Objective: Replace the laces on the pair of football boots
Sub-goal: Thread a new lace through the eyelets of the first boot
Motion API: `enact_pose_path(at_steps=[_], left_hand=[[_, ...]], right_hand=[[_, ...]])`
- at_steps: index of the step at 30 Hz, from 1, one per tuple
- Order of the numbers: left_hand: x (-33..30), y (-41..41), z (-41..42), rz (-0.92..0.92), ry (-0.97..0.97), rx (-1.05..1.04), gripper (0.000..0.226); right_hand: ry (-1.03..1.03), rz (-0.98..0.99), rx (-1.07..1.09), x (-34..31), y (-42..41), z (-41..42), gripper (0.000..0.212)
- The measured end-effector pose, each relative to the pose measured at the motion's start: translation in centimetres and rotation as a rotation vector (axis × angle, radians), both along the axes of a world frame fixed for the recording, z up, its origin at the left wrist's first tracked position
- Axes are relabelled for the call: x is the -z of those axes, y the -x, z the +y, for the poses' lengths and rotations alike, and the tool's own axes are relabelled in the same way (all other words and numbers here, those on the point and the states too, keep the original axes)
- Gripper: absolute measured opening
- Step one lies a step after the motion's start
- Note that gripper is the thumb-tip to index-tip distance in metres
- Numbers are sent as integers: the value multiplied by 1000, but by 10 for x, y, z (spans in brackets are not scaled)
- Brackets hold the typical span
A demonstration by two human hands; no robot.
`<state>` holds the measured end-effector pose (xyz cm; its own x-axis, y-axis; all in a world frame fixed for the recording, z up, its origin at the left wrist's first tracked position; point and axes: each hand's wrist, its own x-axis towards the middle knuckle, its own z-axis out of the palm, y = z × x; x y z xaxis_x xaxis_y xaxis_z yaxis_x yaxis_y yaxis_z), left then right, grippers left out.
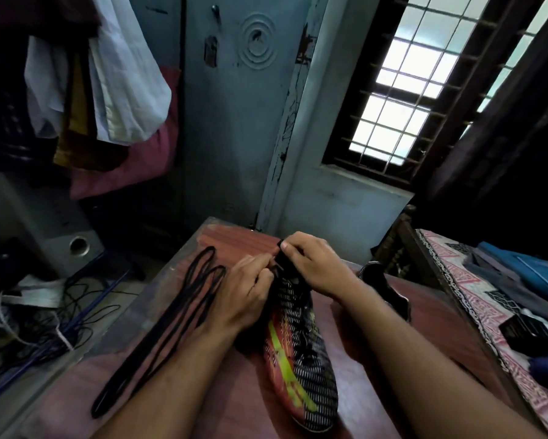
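Boot [301,353]: on bench [241,391], toe toward person, collar far end.
L hand [247,293]: pinches lace at collar, prob. to pull it out.
R hand [313,261]: grips collar, steadying.
Laces [158,327]: loose bundle left of boot, ready.
2nd boot [383,286]: behind R wrist.

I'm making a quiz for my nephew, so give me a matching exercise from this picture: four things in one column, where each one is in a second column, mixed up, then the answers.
Things
1. spare black laces
2. patterned boot
3. second boot
4. speaker

Places
A. on the floor, left of the table
B. on the table, between the left hand and right hand
C. lying loose on the table, left of the left forearm
D. on the table, beyond the right wrist, partly hidden

Pairs: 1-C, 2-B, 3-D, 4-A
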<state>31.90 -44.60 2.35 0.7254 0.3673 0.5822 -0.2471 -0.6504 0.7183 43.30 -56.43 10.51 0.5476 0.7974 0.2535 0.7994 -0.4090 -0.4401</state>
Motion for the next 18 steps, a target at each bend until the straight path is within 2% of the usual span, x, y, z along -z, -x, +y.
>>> enact_pose_path(at_steps=[4, 8, 10, 13, 18], left_hand=[[2, -1, 0, 30, -15, -11, 26], [6, -7, -1, 35, -86, -51, 27], [5, -6, -1, 43, 5, -64, 23], [3, -2, -1, 6, 188, 26, 17], [6, -4, -1, 82, -50, 31, 18]], right_hand=[[306, -211, -97, -27, -9, -14, 16], [435, -273, -105, -32, -10, -19, 15], [427, -243, -132, -31, -8, -20, 20], [374, -151, -138, -31, -7, -23, 27], [101, -124, -22, -26, -7, -32, 19]])
